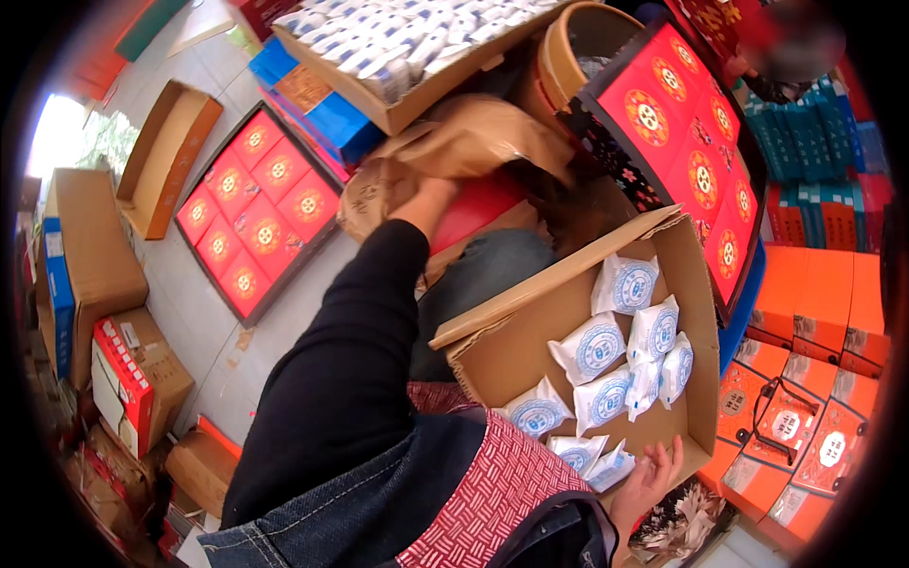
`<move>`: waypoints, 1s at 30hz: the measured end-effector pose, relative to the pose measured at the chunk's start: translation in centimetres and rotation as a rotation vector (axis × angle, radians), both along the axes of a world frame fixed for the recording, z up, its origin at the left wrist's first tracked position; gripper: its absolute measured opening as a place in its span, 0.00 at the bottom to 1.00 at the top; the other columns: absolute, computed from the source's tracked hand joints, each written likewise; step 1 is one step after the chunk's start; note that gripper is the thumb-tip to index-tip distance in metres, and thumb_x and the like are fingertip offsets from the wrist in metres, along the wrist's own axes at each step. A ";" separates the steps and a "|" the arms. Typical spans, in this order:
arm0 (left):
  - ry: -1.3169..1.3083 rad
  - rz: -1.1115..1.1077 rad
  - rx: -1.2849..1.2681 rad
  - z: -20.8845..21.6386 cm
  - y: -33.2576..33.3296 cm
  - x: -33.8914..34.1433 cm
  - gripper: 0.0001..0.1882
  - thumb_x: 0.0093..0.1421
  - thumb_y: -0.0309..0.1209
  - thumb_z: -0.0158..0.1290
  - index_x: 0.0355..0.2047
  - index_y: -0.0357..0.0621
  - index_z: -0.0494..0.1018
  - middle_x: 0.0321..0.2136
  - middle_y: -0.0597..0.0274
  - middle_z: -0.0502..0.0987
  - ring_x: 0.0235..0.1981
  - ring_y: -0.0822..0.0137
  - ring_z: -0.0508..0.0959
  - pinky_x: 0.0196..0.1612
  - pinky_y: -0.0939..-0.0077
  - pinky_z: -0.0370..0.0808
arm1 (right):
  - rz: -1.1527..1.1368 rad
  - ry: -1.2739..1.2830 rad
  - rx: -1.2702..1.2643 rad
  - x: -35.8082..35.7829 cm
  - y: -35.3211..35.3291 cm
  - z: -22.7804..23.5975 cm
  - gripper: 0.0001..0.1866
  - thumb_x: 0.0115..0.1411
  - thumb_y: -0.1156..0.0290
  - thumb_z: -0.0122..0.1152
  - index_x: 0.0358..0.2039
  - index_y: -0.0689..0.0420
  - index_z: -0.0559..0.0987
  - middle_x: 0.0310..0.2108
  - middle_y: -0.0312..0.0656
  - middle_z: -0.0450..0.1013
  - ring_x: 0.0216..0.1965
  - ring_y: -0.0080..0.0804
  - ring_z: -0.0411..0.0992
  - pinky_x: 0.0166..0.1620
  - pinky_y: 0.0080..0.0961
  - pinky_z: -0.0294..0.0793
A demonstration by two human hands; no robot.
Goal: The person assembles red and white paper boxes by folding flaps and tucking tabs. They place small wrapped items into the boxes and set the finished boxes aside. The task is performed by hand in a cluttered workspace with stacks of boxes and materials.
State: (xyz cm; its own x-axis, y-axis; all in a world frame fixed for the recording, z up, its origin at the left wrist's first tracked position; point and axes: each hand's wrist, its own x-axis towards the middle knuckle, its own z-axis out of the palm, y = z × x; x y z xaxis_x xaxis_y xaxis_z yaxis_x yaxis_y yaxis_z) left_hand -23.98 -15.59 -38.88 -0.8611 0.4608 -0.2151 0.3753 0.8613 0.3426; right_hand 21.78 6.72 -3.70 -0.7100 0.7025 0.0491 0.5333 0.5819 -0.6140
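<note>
My left hand [428,204] reaches forward into crumpled brown paper [483,133], beside something red [478,210]. Its fingers are hidden, so what they hold cannot be seen. Close to my body, a shallow cardboard box [511,336] lies tilted, with several white packets [598,348] printed in blue loosely inside. At its near right edge, my right hand [649,481] has its fingers bent over the wall, gripping it beside the nearest packets [611,466].
Red gift sets in dark trays stand at left [260,208] and right [701,142]. A carton of white packets [407,43] is ahead, beside a round tub [559,57]. Orange boxes [795,417] are stacked at right; cardboard cartons [95,265] line the left.
</note>
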 end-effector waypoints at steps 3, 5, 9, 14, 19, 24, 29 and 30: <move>-0.017 -0.133 -0.056 0.9 -1.2 -2.5 0.31 0.48 0.34 0.57 0.54 0.40 0.66 0.57 0.47 0.65 0.59 0.53 0.64 0.62 0.58 0.59 | -0.067 -0.027 -0.017 1.7 0.7 -0.4 0.14 0.60 0.82 0.47 0.47 0.66 0.71 0.63 0.43 0.53 0.44 0.29 0.69 0.46 0.22 0.70; -0.029 -0.251 -0.068 1.3 0.2 -2.5 0.33 0.46 0.35 0.59 0.54 0.40 0.66 0.57 0.47 0.65 0.59 0.52 0.63 0.62 0.56 0.58 | -0.141 -0.077 -0.003 2.3 1.1 -1.1 0.14 0.60 0.81 0.47 0.47 0.66 0.71 0.63 0.43 0.53 0.44 0.28 0.69 0.46 0.22 0.70; -0.036 -0.448 -0.132 -0.4 4.5 -0.8 0.38 0.40 0.36 0.62 0.55 0.40 0.66 0.58 0.47 0.64 0.60 0.51 0.62 0.62 0.52 0.56 | -0.201 -0.056 -0.052 0.4 -0.3 -1.5 0.13 0.61 0.80 0.46 0.46 0.65 0.71 0.63 0.43 0.52 0.45 0.29 0.68 0.46 0.22 0.69; -0.001 -0.531 -0.175 -1.7 5.5 -0.1 0.45 0.34 0.37 0.67 0.55 0.40 0.65 0.58 0.47 0.63 0.61 0.50 0.60 0.63 0.47 0.53 | -0.123 -0.040 -0.050 0.0 0.2 -1.5 0.15 0.59 0.83 0.43 0.46 0.66 0.70 0.64 0.46 0.50 0.45 0.30 0.67 0.47 0.23 0.69; 0.053 -0.557 -0.166 -1.8 4.3 0.9 0.51 0.27 0.38 0.71 0.55 0.40 0.65 0.59 0.48 0.61 0.62 0.49 0.58 0.63 0.43 0.51 | -0.085 0.009 -0.055 -0.4 0.2 -2.0 0.16 0.57 0.84 0.43 0.47 0.66 0.71 0.63 0.48 0.51 0.44 0.30 0.67 0.46 0.23 0.70; 0.061 -0.597 -0.159 -2.5 3.9 2.0 0.52 0.23 0.39 0.72 0.54 0.40 0.67 0.58 0.48 0.60 0.62 0.49 0.57 0.63 0.40 0.49 | -0.089 -0.006 -0.039 -0.2 0.2 -2.4 0.16 0.56 0.84 0.45 0.46 0.67 0.71 0.63 0.47 0.52 0.45 0.32 0.68 0.44 0.23 0.72; 0.072 -0.614 -0.294 1.0 5.4 2.5 0.42 0.30 0.36 0.69 0.50 0.43 0.70 0.56 0.48 0.62 0.63 0.48 0.54 0.62 0.41 0.51 | -0.116 0.018 -0.024 -0.5 0.0 -2.2 0.16 0.56 0.84 0.46 0.46 0.66 0.71 0.63 0.47 0.52 0.45 0.33 0.67 0.45 0.24 0.71; 0.086 -0.630 -0.277 1.1 5.6 2.3 0.39 0.33 0.35 0.67 0.50 0.43 0.70 0.57 0.49 0.61 0.63 0.48 0.54 0.62 0.41 0.52 | -0.114 0.027 -0.007 -0.3 -0.1 -2.3 0.16 0.56 0.84 0.46 0.46 0.66 0.71 0.63 0.47 0.52 0.46 0.33 0.67 0.46 0.25 0.71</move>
